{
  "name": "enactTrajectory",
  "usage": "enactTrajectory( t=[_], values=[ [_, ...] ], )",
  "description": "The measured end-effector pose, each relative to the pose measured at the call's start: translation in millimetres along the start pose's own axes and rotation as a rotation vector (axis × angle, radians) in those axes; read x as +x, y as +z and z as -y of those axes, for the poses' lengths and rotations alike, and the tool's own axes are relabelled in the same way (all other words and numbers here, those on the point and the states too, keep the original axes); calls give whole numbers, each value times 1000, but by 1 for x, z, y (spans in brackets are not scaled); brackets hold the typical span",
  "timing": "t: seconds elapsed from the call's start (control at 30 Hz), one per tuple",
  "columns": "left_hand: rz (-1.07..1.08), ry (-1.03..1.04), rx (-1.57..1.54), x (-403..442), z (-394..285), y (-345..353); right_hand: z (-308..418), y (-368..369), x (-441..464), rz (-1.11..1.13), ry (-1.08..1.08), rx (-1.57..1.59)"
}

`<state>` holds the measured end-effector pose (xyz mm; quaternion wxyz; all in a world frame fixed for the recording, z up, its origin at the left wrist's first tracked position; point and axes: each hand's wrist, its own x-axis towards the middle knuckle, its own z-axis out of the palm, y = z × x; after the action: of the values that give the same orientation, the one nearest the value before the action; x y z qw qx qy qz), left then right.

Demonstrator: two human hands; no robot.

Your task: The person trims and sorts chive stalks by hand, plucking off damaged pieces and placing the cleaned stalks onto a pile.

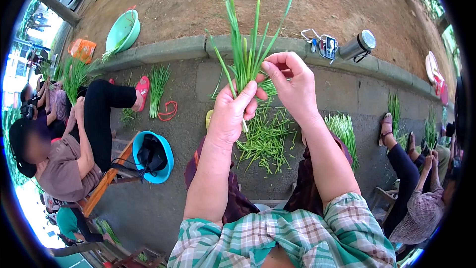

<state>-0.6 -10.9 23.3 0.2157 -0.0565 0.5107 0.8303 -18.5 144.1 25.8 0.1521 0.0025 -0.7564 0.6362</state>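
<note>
My left hand point(229, 110) is closed around a bunch of garlic chives point(243, 59), long flat green leaves fanning upward and pale stem ends poking out below the fist. At the bunch's right edge, my right hand point(293, 85) has its thumb and forefinger pinched together; what lies between them is too small to make out. Below both hands, between my knees, a loose heap of short cut green pieces point(265, 144) lies on the ground. Beside my right knee rests a pile of long chives point(342, 131), and more leaves show partly behind my right hand.
A stone curb point(171, 50) runs across ahead, with a steel flask point(358, 45) and a small wire-handled box point(325, 46) on it. At left are a blue basin point(166, 156) holding a black bag, a green basin point(124, 30) and a seated person point(74, 164). Others sit at right.
</note>
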Motion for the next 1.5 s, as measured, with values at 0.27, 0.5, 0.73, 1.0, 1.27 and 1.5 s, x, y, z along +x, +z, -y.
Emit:
enactTrajectory(
  t=[0.27, 0.5, 0.73, 1.0, 1.27, 1.5],
  values=[
    [104, 3, -30, 3, 5, 10, -2, 6, -1, -88, 275, 393],
    [118, -44, -47, 1, 8, 9, -24, -10, 12, -257, 368, 641],
    [-86, 10, -55, 9, 11, -7, -17, -38, 23, -145, 478, 496],
    [-195, 38, -210, 11, 6, -18, 6, -7, -5, 384, 668, 140],
    [166, -57, 134, -5, -3, 4, -12, -14, -4, 678, 644, 751],
    [244, -136, 260, -3, 1, 5, -5, -5, 0, 419, 525, 964]
  ],
)
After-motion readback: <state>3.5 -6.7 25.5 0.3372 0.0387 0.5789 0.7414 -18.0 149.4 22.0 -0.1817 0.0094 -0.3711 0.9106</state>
